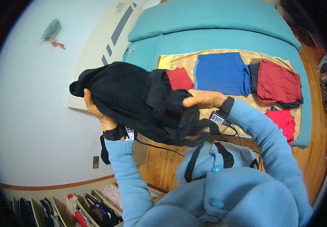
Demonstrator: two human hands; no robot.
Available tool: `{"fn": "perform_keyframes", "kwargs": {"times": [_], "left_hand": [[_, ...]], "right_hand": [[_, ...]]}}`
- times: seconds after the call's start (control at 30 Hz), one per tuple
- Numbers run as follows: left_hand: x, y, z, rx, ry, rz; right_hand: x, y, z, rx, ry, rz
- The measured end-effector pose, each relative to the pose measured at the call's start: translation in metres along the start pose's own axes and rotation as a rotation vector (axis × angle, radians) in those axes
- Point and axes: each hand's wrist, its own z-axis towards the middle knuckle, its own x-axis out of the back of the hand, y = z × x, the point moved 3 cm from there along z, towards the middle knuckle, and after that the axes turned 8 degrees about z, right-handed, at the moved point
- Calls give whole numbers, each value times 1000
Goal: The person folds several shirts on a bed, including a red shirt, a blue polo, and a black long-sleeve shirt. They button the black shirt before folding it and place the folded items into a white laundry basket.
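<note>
Wood flooring (157, 170) borders a teal bed (193, 39). One black garment (122, 87) is suspended off the bed's near left corner. Left hand (100, 115): gripping the garment's left end, most fingers hidden beneath. Right hand (205, 99): thumb pressed on the right end, remaining fingers hidden. Recommended handling: hold opposite ends, tension evenly, keep fabric clear of the wrist device (219, 118).

Count on the yellow cloth (174, 58):
- Blue garment (222, 73), folded: one, centre.
- Red garments: three; one (180, 79) partly hidden toward the left edge, one (278, 81) by the right edge, one (283, 121) at the near right corner.
- Dark layer (253, 75) under the right-edge red garment: at least one.
</note>
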Motion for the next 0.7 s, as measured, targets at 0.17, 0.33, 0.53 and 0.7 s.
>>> {"fn": "perform_keyframes", "kwargs": {"times": [0.17,0.33,0.53,0.7], "left_hand": [[34,14,-25,-48,309,57],[60,17,-27,33,359,307],[66,21,-20,-113,290,1318],[67,24,-16,-185,339,1638]], "right_hand": [[-3,-65,-14,250,291,-246],[19,-139,-14,204,409,-476],[1,-201,-25,126,451,-820],[-29,-216,-53,132,119,-1350]]}}
